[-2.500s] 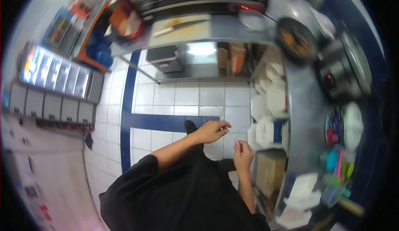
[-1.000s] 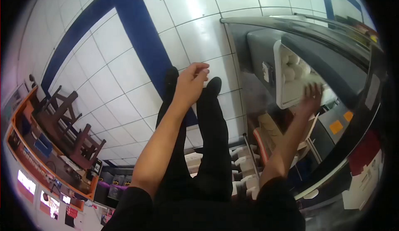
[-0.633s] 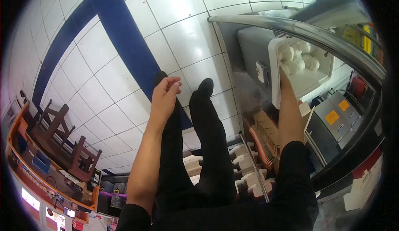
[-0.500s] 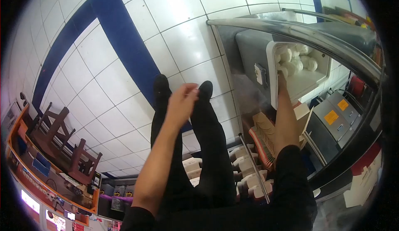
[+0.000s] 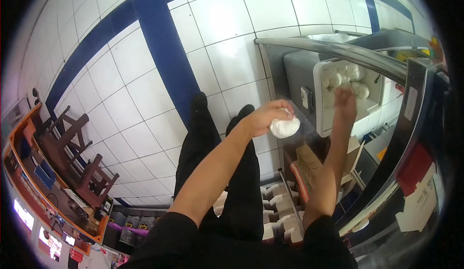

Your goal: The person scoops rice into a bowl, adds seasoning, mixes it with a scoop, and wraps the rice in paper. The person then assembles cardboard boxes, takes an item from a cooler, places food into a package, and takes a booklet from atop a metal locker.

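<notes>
My left hand (image 5: 268,117) is closed around a soft white ball (image 5: 285,127), dough-like in look, held above the floor to the left of a grey and white cooler box (image 5: 320,99). Inside the cooler box lie several similar white balls (image 5: 360,90). At the mouth of the box is my right hand (image 5: 344,99), close to these balls. Its fingers are bent away and blurred, so whether it grips anything is unclear.
A metal rail (image 5: 333,49) runs above the cooler box. Below it are stacked brown cartons (image 5: 309,162) and rows of pale boxes (image 5: 280,203). Dark stools (image 5: 94,182) stand on the white tiled floor (image 5: 140,95) at left. A cardboard piece (image 5: 419,199) lies at right.
My left hand has moved right, toward the cooler box, and now holds a white ball. My right hand, earlier deep inside the box, has come up and shows at its mouth. The view has shifted slightly.
</notes>
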`<state>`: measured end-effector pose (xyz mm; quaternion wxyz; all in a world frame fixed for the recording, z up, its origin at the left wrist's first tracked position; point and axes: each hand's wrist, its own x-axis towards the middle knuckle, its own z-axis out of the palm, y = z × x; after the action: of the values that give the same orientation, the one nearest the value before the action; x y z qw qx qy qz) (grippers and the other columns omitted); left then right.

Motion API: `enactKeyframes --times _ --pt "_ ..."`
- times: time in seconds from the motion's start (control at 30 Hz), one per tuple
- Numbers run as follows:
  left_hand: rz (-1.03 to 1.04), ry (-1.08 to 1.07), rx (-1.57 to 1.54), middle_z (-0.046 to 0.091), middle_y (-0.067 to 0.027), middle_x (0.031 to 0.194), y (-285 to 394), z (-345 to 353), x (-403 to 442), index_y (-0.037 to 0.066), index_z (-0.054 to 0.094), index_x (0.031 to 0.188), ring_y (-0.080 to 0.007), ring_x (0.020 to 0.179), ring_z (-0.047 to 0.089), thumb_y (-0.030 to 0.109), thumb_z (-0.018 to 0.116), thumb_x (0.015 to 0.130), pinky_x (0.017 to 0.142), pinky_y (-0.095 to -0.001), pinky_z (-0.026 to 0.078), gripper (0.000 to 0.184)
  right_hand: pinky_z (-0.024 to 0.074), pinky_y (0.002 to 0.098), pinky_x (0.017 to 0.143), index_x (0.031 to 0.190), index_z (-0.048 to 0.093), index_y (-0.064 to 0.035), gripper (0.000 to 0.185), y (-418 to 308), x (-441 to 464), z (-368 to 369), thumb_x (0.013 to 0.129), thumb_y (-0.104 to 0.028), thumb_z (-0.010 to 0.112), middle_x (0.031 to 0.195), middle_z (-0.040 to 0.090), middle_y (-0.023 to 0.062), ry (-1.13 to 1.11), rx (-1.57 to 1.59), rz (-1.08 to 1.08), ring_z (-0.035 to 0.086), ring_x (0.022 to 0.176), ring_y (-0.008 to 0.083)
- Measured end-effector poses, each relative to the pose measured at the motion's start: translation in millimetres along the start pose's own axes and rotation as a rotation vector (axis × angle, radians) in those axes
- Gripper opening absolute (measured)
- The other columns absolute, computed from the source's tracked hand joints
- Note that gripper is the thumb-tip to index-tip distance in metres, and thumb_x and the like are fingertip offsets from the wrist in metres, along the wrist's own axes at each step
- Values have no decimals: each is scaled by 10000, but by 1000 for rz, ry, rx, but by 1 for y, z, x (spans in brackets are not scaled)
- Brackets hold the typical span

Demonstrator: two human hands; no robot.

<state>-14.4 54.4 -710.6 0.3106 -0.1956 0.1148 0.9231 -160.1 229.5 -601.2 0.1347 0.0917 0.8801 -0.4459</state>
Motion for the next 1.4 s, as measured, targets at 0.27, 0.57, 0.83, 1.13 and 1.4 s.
enactKeyframes --times 0.27,0.57,0.83,1.13,1.4 --pt "-99 347 92 638 -131 1194 -33 -19 -147 5 531 1236 -261 1134 642 42 691 886 984 -386 538 387 439 523 989 1311 492 71 868 -83 94 73 730 -460 856 1278 547 293 795 -644 -767 535 1180 440" --pt "-262 432 93 627 -128 1234 -39 1 -294 135 490 1388 -301 1113 658 158 644 964 904 -532 582 452 458 488 950 1195 591 -22 455 1 -32 8 941 -399 602 1225 592 199 611 -507 153 591 1100 391" --pt "-431 347 506 621 -150 1248 -25 148 -313 115 462 1387 -330 1118 658 127 676 949 933 -586 568 488 484 487 994 1473 466 -135 603 53 -164 -58 973 -455 570 1453 517 128 312 -80 367 557 1228 308" --pt "99 -1046 2275 655 -209 1175 -182 327 -338 -1 531 1348 -355 1178 590 270 673 945 1047 -479 424 506 602 501 750 1376 527 -158 622 -23 -608 -78 996 -644 444 1277 631 161 -382 1799 345 679 1014 314" --pt "-426 -965 1939 631 -166 1253 -401 326 -408 -33 549 1341 -256 1096 610 292 540 1046 969 -363 468 439 557 452 732 1392 490 -116 519 104 -962 -74 1032 -484 428 1240 633 151 1322 1625 -178 657 1016 298"
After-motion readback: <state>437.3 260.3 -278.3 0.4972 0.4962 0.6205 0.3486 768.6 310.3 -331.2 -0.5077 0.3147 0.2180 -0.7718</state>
